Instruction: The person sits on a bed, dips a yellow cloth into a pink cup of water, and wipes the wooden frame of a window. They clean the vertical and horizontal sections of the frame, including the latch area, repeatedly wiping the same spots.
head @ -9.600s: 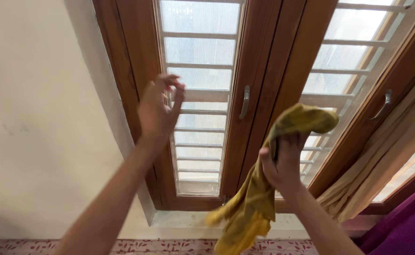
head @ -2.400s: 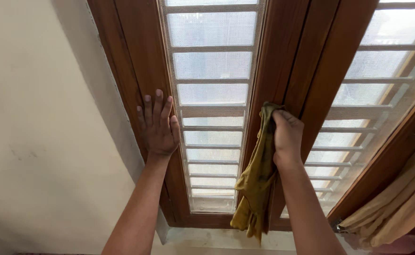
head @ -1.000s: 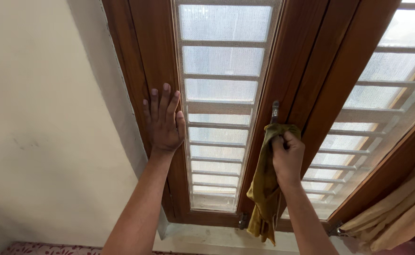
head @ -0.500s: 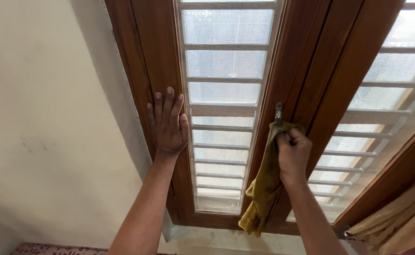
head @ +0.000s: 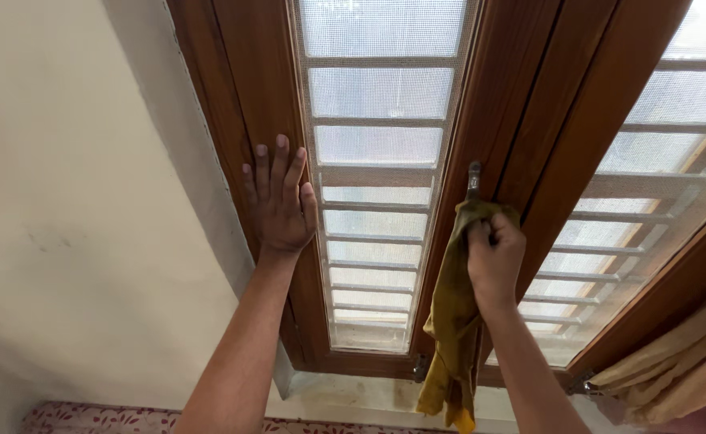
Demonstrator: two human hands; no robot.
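The left hand [head: 279, 197] lies flat and spread on the brown wooden window frame [head: 244, 96] while the right hand [head: 495, 259] clutches a mustard-yellow cloth [head: 452, 321] against the small metal handle [head: 473, 178], wiping apparently midway.

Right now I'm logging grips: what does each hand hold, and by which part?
Right hand clutches the mustard-yellow cloth by its bunched top end; left hand holds nothing.

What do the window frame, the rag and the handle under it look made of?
Frame: looks like wood with a smooth brown varnish; grain streaks show. Rag: soft woven cloth, mustard yellow, hanging in limp folds from the right hand. Handle: probably metal, dull grey sheen; mostly covered.
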